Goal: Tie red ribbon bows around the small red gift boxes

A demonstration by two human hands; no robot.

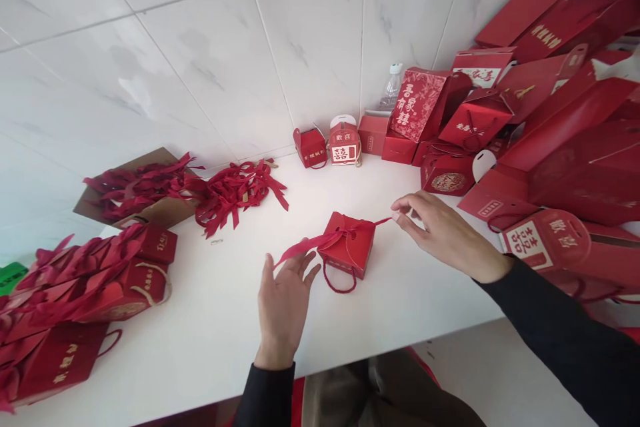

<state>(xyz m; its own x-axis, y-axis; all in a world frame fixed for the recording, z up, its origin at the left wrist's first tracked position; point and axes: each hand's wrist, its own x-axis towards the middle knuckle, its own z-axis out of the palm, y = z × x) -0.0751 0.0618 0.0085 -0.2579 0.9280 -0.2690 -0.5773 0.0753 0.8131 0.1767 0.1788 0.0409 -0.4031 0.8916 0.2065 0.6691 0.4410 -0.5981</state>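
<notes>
A small red gift box (345,250) stands on the white table in front of me, its dark red cord handle hanging at the near side. A red ribbon (320,240) crosses its top and is gathered at the middle. My left hand (287,300) has the ribbon's longer tail at its thumb, the other fingers spread beneath the strip. On the other side, my right hand (433,227) pinches the short tail between thumb and fingertips. The ribbon stretches out on both sides of the box.
Red boxes with ribbons (100,293) are grouped at the left. Loose ribbons (235,190) lie beside an open cardboard box (180,212) of ribbons. Two small boxes stand by the tiled wall (310,33). A heap of red boxes (500,113) and a clear bottle (391,90) occupy the right.
</notes>
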